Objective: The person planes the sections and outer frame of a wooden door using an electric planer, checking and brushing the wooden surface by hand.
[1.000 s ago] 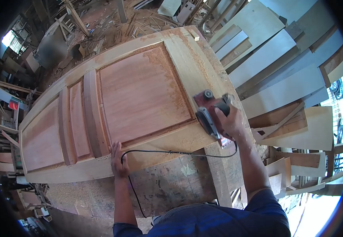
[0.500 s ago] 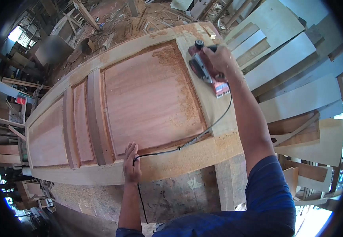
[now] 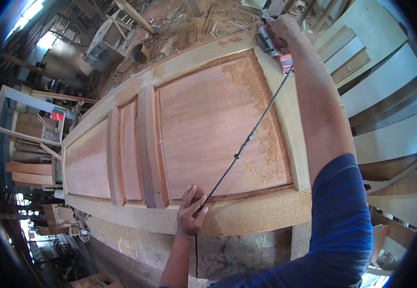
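Observation:
My right hand [image 3: 287, 30] is closed around the handle of a red and grey belt sander [image 3: 268, 41] at the far right corner of a wooden panel door [image 3: 247, 216]. The sander sits on the door's pale end rail. Its black power cord [image 3: 254, 129] stretches tight across the large panel to my left hand [image 3: 191, 213]. There the cord passes between thumb and fingers, then hangs below the door's near edge. The left fingers are fairly straight, beside the near rail. Sawdust [image 3: 271, 139] lies thick along the panel's right and far edges.
The door rests on a worn workbench [image 3: 247, 249]. Boards and sheets [image 3: 386, 77] lean in a row on the right. Wood scraps [image 3: 223, 24] litter the floor beyond. A pale wooden frame [image 3: 26, 134] and stacked timber stand on the left.
The right hand has pushed the sander away toward the far corner. The cord, slack and curved before, is now straight and taut. My view has shifted, and the left hand remains by the near rail.

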Demonstrator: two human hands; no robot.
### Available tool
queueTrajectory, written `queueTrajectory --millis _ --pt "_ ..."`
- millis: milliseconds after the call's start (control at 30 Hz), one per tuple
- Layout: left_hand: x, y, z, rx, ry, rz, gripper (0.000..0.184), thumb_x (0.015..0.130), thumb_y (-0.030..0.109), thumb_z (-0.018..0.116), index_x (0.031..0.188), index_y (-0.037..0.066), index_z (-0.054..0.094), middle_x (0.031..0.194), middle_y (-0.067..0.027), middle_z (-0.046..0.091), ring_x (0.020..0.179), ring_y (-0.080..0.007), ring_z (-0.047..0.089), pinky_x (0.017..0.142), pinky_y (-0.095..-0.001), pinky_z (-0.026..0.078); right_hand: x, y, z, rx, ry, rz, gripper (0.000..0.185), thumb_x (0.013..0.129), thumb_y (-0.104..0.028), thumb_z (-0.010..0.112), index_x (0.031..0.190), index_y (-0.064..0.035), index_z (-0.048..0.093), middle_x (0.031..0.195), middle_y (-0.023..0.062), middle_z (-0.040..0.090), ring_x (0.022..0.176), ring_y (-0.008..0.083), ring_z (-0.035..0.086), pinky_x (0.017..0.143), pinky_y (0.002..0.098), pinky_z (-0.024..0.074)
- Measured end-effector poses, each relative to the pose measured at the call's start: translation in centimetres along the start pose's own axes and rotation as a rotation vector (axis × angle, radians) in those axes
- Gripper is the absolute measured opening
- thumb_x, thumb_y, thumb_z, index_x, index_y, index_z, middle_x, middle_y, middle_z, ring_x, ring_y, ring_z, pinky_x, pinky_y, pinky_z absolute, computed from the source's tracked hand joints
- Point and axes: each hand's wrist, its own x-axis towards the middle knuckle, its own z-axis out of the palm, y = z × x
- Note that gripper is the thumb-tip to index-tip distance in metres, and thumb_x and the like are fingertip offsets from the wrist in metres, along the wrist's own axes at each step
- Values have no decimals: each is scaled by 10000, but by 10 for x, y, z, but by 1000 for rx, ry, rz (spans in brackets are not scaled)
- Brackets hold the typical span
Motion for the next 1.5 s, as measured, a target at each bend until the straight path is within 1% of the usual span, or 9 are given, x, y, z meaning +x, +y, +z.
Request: queueTrajectory --millis 67,167,367,500,667,800,967,1067,1500 --pt "2 -2 3 -2 11 19 390 921 -10 743 1306 -8 809 1603 -213 619 1579 -417 492 1324 -514 356 -8 3 -1 -38 110 -42 593 1031 -576 645 1080 -21 849 924 187 821 940 333 816 903 478 608" --pt "-10 -11 6 -22 73 -5 341 952 -12 722 1281 -22 810 1552 -215 658 1544 -410 535 1312 -513 386 -36 0 -27 -23 -115 22 610 1020 -588 657 1097 -12 845 942 190 826 974 346 814 920 494 607" --pt "-11 -12 10 -71 195 -27 292 1055 13 617 1290 -69 770 1455 -218 724 1504 -392 582 1287 -490 420 -151 31 -68 17 -150 55 610 1039 -529 635 1059 49 831 959 222 827 932 359 819 888 464 641" --pt "-10 -12 12 -51 233 -9 290 1112 77 582 1299 -49 764 1419 -201 749 1467 -370 618 1252 -476 451 -244 48 -114 16 -219 154 690 1023 -550 642 1026 123 797 957 276 814 972 436 807 960 486 628" --pt "-14 -13 13 -24 253 -3 296 1133 121 581 1310 -37 757 1381 -204 765 1370 -358 691 1172 -454 519 -353 89 -151 94 -196 211 666 1009 -545 694 1126 105 783 1112 356 776 1086 482 775 1005 534 596" --pt "-19 -8 23 -1 245 -1 289 1137 148 597 1290 -31 764 1330 -211 781 1285 -361 737 1115 -444 557 -438 103 -193 166 -197 235 584 1006 -497 708 1137 66 792 1099 344 782 1077 476 777 995 536 592" --pt "-9 55 47 4 73 216 237 1108 122 648 1240 -22 782 1311 -200 784 1287 -365 735 1116 -458 560 -514 112 -231 231 -129 166 503 998 -453 717 1177 10 798 1111 316 789 1099 465 769 1003 527 585" --pt "-2 76 68 -30 5 266 226 1088 102 673 1247 -16 781 1333 -189 779 1338 -363 710 1148 -465 548 -526 104 -243 84 -177 319 482 995 -441 719 1203 -12 788 1128 304 791 1127 464 759 1024 524 575" --pt "17 79 93 -112 -53 257 195 1010 62 746 1173 -39 779 1338 -191 770 1413 -389 659 1223 -498 507 -398 96 -179 168 -124 242 533 1003 -490 700 1213 -8 792 1156 296 795 1162 463 753 1059 541 562"
